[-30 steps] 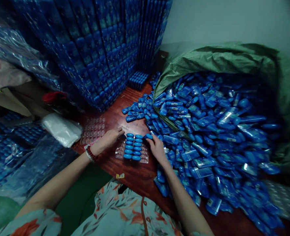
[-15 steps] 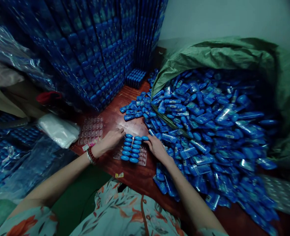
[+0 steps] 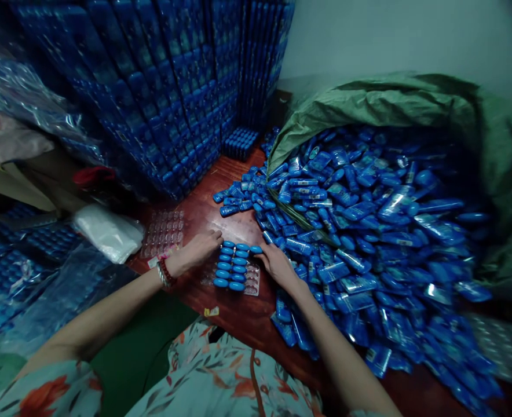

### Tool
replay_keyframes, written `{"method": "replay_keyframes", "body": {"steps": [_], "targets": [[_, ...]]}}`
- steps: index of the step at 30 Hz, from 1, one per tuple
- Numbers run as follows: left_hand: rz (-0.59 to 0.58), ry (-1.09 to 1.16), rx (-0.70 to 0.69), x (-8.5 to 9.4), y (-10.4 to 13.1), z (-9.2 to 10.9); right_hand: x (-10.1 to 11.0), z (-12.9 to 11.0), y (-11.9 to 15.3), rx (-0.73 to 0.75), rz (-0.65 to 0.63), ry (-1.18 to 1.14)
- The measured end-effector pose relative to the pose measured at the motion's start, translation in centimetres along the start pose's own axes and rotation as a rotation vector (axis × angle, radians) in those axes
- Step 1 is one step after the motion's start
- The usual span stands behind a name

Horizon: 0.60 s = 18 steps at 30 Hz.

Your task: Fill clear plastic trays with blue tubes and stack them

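A clear plastic tray (image 3: 251,280) with moulded pockets lies on the table in front of me. Two columns of small blue bottles (image 3: 237,270) stand in it, rounded ends up; bare pockets show on its right side. My right hand (image 3: 277,264) pinches one more blue bottle (image 3: 255,249) at the far right end of the rows. Beside the tray's far left corner is my left hand (image 3: 201,247), fingers curled together close to the bottles. Whatever its fingertips may hold is hidden.
A green sack (image 3: 369,92) spills a large heap of blue bottles (image 3: 347,231) on the right. Wrapped stacks (image 3: 152,98) rise behind. Another clear tray (image 3: 164,231) and plastic bags (image 3: 110,231) lie left. A small filled block (image 3: 240,143) sits at the back.
The view has shifted slightly, moving the scene a little down. Both hands stay in nearly the same place at the tray, with the blue bottle still in my right fingers.
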<state>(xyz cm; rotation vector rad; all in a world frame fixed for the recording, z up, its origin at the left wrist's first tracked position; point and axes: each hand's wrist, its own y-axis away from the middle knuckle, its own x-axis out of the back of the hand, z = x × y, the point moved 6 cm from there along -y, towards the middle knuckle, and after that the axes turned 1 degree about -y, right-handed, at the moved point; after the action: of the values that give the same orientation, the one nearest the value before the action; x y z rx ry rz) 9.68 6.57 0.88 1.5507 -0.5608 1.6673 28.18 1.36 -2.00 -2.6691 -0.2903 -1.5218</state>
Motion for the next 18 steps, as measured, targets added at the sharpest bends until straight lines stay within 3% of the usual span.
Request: {"method": "replay_keyframes", "body": {"steps": [3,7,10,13,18], "targets": [[0.017,0.063,0.000,0.2,0.3,-0.7,0.1,-0.3,0.2,-0.022,-0.012,0.063],[-0.004,0.344,-0.067,2.0,0.5,-3.5,0.8,-0.7,0.8,0.005,-0.013,0.091],[0.053,0.521,-0.051,3.9,-1.5,-6.0,2.4,-0.8,-0.2,0.023,0.045,0.036],[0.151,0.392,0.052,4.2,-5.5,-7.4,3.9,-1.0,-3.9,0.032,0.110,0.095],[0.197,0.117,0.139,1.4,-10.8,-6.3,3.2,-2.6,-12.0,0.052,0.082,0.244]]}}
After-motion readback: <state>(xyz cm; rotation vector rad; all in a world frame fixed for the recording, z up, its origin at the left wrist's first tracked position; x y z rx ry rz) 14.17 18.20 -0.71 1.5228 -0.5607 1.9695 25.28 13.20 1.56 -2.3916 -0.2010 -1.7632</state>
